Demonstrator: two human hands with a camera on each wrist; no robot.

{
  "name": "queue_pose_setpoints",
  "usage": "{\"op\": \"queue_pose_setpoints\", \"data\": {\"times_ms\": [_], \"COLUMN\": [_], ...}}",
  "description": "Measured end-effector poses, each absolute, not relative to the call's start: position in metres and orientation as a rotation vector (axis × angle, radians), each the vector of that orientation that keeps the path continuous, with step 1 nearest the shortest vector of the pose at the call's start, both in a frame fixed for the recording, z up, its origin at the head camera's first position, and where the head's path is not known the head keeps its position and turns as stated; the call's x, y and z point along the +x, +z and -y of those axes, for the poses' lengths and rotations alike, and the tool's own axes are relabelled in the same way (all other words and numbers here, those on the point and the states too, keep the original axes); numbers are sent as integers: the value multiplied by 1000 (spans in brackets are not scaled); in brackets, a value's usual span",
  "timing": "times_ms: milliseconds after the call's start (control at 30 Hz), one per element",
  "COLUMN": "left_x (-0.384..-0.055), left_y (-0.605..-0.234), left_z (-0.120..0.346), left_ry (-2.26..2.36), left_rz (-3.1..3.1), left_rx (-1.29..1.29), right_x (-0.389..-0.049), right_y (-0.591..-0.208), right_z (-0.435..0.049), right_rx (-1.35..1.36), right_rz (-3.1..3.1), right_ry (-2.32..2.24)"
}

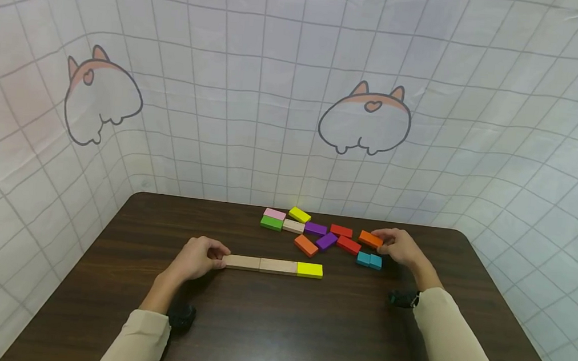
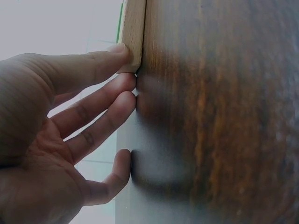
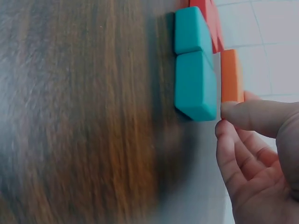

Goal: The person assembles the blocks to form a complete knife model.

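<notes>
A straight row on the table joins two plain wooden blocks (image 1: 243, 263) and a yellow block (image 1: 310, 270) end to end. My left hand (image 1: 199, 257) pinches the row's left end. In the left wrist view the thumb (image 2: 105, 59) lies against that wooden block (image 2: 133, 32), and other fingertips touch the tabletop. At the right, my right hand (image 1: 400, 247) holds the right end of an orange block (image 1: 370, 240) between thumb and fingers. Two teal blocks (image 3: 196, 84) sit side by side just nearer than it.
Loose blocks spread behind the row: red (image 1: 348, 245), purple (image 1: 326, 241), another orange (image 1: 306, 245), wooden (image 1: 293, 226), green (image 1: 271, 223), pink (image 1: 274, 213) and yellow (image 1: 300, 215). A gridded curtain (image 1: 253, 114) hangs behind the dark wooden table (image 1: 276, 328).
</notes>
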State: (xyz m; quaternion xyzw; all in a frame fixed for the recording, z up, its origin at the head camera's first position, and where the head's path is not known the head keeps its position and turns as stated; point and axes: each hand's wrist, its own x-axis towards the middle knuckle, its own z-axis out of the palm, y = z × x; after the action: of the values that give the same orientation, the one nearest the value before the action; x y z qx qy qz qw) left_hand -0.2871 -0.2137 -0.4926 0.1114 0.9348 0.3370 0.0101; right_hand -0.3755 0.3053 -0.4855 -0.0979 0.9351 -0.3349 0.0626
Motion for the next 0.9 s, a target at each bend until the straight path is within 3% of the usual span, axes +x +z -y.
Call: {"op": "queue_pose_setpoints", "data": {"times_ms": [467,900], "left_x": [-286,-286], "left_y": [-492,-493], "left_z": [215,214], "left_ry": [1081,1064], "left_rz": [-2902,-2913], "left_rx": [365,359], "right_x": [-342,-312], "right_y": [-463,-472], "right_z": [-299,-285], "right_rx": [-480,-718], "right_rz": [-2835,-2729], "right_ry": [-1003,-952]}}
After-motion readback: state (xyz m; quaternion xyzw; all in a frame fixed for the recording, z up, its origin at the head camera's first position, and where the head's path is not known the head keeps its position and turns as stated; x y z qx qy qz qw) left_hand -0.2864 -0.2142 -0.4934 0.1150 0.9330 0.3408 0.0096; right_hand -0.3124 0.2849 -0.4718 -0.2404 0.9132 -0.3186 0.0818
